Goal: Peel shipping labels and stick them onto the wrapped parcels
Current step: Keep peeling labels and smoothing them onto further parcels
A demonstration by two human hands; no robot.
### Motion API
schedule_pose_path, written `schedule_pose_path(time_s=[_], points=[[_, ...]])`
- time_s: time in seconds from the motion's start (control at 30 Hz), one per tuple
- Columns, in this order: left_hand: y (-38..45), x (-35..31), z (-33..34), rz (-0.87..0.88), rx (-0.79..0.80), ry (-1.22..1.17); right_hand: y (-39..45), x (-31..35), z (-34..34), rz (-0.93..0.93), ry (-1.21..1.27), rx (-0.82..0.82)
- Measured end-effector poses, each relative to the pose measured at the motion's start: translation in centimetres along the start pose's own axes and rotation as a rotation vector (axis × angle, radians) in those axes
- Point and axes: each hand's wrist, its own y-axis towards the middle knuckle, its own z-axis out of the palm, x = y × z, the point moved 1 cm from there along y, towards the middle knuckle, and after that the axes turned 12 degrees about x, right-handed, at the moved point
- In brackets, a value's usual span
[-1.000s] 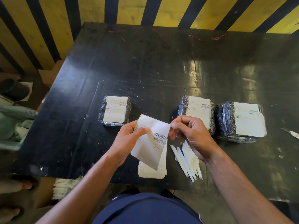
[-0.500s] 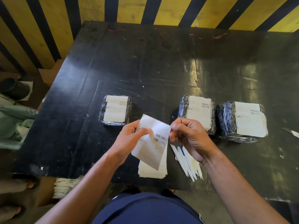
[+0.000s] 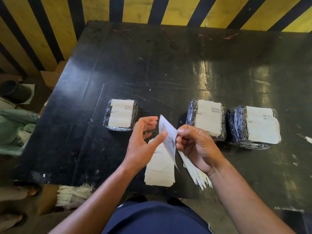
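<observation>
My right hand pinches a white shipping label by its edge, holding it edge-on above the table. My left hand is beside it with fingers spread, its thumb touching the label's face. Under my hands lies a stack of labels near the table's front edge. Three black-wrapped parcels lie in a row, each with a white label on top: one on the left, one in the middle, one on the right.
Several peeled backing strips lie fanned out right of the stack. The black table stands against a yellow-and-black striped wall. A paper scrap lies at the right edge. Boxes and cloth sit on the floor at left.
My left hand has let go of the label and opened its fingers. My right hand has turned the label edge-on. The stack below is now uncovered.
</observation>
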Motion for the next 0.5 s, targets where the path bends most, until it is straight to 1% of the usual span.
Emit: schedule_pose_path(time_s=[0.1, 0.17, 0.37, 0.5], points=[[-0.3, -1.1, 0.5, 0.15, 0.069, -0.017, 0.2, -0.4, 0.2, -0.006, -0.014, -0.033], [-0.6, -1.9, 0.7, 0.176, 0.094, -0.04, 0.4, -0.6, 0.3, -0.015, -0.025, -0.042], [-0.3, -1.9, 0.7, 0.101, 0.091, -0.073, 0.7, -1.1, 0.3, -0.042, -0.132, -0.124], [-0.2, -1.8, 0.6, 0.071, 0.079, -0.082, 0.7, -1.3, 0.3, -0.068, -0.176, -0.145]])
